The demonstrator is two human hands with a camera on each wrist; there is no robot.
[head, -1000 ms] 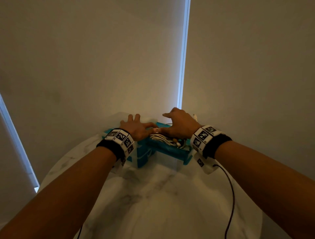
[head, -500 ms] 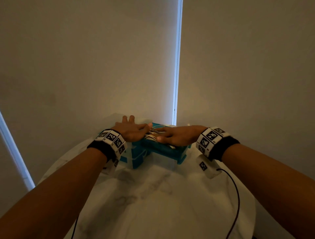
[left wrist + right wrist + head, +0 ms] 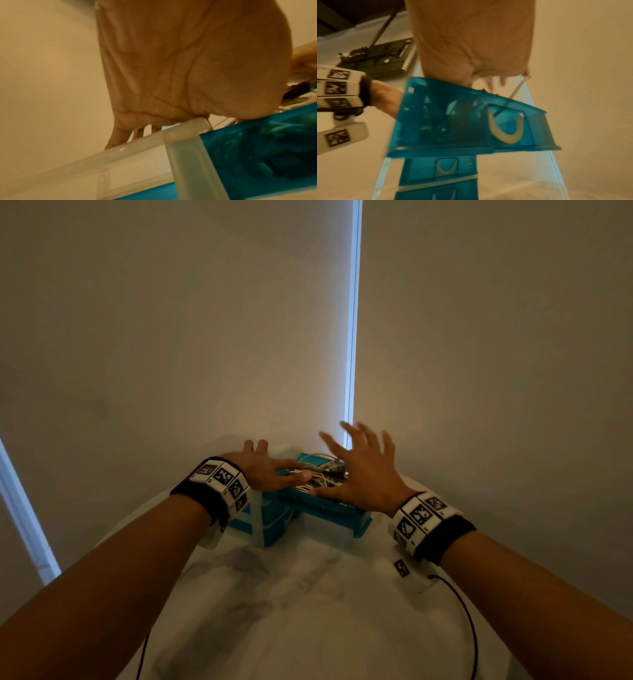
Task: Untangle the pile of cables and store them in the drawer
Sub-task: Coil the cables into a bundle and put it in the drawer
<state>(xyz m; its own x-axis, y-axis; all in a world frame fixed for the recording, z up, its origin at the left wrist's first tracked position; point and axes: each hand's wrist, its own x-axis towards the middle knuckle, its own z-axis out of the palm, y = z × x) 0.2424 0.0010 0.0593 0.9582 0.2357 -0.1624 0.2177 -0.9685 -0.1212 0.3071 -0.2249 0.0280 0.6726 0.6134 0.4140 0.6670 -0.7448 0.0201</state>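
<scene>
A teal drawer (image 3: 329, 510) stands pulled out of a small drawer unit (image 3: 265, 527) at the table's far edge, with white and dark cables (image 3: 320, 479) piled inside. My left hand (image 3: 270, 470) lies flat on the unit's top, its thumb reaching onto the cables. Above the drawer my right hand (image 3: 359, 470) hovers, lifted, fingers spread and holding nothing. In the right wrist view the drawer (image 3: 453, 121) shows a white U handle (image 3: 505, 131), and a white cable (image 3: 517, 89) sticks up from it beside my right palm (image 3: 471, 40). The left palm (image 3: 188, 60) sits on the unit's clear frame (image 3: 180, 142).
The unit stands on a round white marble table (image 3: 308, 611) close to a beige wall (image 3: 171, 337). Two shut teal drawers (image 3: 445, 170) lie below the pulled-out one. A black wire (image 3: 469, 628) trails from my right wristband. A dark device (image 3: 376, 58) sits off to the left.
My right hand has lifted off the cables in the drawer and spread its fingers. The left hand has stayed on the unit's top.
</scene>
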